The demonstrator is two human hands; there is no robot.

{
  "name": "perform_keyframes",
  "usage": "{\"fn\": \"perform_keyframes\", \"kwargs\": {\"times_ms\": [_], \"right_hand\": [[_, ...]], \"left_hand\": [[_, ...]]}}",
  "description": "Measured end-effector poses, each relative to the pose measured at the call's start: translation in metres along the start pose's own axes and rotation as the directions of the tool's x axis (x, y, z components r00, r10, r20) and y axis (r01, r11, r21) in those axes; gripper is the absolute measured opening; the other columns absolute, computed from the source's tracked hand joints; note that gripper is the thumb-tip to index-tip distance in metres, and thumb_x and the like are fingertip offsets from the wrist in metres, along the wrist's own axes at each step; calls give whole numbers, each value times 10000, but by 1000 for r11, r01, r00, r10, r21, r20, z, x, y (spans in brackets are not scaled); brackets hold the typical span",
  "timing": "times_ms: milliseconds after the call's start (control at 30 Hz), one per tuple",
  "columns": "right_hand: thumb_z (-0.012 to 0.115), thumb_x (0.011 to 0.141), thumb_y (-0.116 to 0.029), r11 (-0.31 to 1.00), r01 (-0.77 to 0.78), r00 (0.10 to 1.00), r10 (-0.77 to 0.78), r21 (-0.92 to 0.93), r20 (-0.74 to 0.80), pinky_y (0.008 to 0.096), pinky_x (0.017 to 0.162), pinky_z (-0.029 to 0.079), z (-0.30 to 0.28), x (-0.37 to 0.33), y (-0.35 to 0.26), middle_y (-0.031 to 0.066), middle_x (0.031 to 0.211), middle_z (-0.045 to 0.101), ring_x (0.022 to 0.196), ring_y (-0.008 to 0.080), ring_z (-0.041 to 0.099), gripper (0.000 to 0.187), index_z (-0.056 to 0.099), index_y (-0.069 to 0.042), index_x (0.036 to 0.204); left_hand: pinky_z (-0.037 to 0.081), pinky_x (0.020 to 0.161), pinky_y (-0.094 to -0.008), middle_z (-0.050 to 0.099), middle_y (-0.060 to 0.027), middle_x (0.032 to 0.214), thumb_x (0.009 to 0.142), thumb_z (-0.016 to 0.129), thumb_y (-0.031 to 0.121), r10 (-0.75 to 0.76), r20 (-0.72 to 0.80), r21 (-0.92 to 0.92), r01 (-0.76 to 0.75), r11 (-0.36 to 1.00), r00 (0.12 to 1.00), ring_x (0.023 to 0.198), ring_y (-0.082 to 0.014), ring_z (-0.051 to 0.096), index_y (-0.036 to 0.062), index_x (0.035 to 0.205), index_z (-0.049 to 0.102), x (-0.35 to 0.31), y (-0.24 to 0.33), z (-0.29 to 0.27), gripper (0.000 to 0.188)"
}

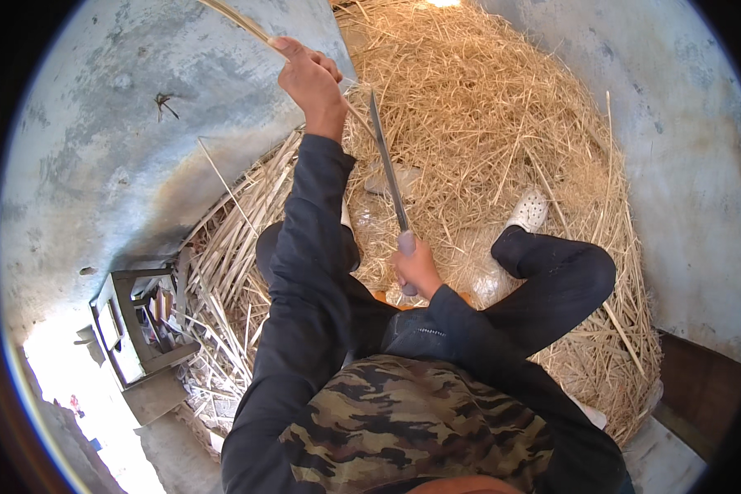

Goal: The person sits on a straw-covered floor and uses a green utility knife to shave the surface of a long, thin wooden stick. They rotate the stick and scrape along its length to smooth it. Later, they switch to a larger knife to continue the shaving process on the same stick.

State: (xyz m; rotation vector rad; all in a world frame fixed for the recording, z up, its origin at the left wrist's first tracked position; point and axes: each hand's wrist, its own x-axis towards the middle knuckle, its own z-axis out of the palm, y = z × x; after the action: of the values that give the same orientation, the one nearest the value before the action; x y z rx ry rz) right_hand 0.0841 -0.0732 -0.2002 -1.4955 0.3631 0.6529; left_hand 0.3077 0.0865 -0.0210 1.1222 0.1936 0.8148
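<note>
My left hand [313, 86] is raised at the upper middle, its fingers closed around a long, pale strip [237, 18] that looks like split bamboo. One end of the strip runs up out of view at the top; the other comes out below the hand toward the blade. Lower down, in front of my lap, my right hand [420, 270] grips the greyish handle of a long knife [389, 169]. Its narrow, dark blade points up and away, the tip near the strip. Whether blade and strip touch, I cannot tell.
Pale shavings [469, 107] are heaped over the floor ahead and to the right. Long split strips [222, 259] lie along the left wall [140, 156]. An open wooden frame [144, 329] holding small items stands at lower left. A flat grey slab [393, 179] lies between my feet.
</note>
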Motion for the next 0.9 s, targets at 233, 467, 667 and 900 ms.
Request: {"fn": "perform_keyframes", "kwargs": {"times_ms": [233, 467, 667, 900], "right_hand": [[589, 804, -44, 996, 32, 994, -41, 87, 97, 324, 374, 389, -19, -15, -60, 55, 618, 513, 397, 150, 494, 112, 507, 3, 863], [610, 806, -63, 966, 256, 960, -258, -25, -106, 323, 454, 438, 24, 7, -17, 68, 648, 562, 505, 159, 577, 111, 527, -9, 857], [586, 822, -37, 995, -49, 998, 53, 83, -41, 336, 383, 409, -9, 1, -44, 90, 610, 542, 428, 166, 548, 91, 500, -10, 823], [561, 828, -33, 946, 296, 950, -278, 129, -139, 330, 369, 411, 11, -8, -47, 55, 579, 494, 408, 149, 520, 93, 470, -20, 843]], "left_hand": [[185, 402, -287, 204, 38, 509, 911, 419, 677, -42, 407, -77, 80, 994, 912, 411, -93, 211, 147, 591, 247, 22, -9, -17, 643], [200, 394, -302, 238, 38, 482, 924, 409, 666, 77, 35, 139, -81, 987, 996, 401, -96, 253, 148, 553, 233, 23, -8, -18, 661], [200, 398, -307, 260, 38, 430, 948, 383, 647, 109, -110, 177, -88, 980, 988, 397, -81, 240, 129, 490, 216, 23, -5, -26, 712], [196, 405, -309, 255, 42, 435, 947, 365, 659, 219, -130, 272, -177, 946, 967, 409, -83, 232, 119, 485, 225, 22, -25, -3, 724]]}}
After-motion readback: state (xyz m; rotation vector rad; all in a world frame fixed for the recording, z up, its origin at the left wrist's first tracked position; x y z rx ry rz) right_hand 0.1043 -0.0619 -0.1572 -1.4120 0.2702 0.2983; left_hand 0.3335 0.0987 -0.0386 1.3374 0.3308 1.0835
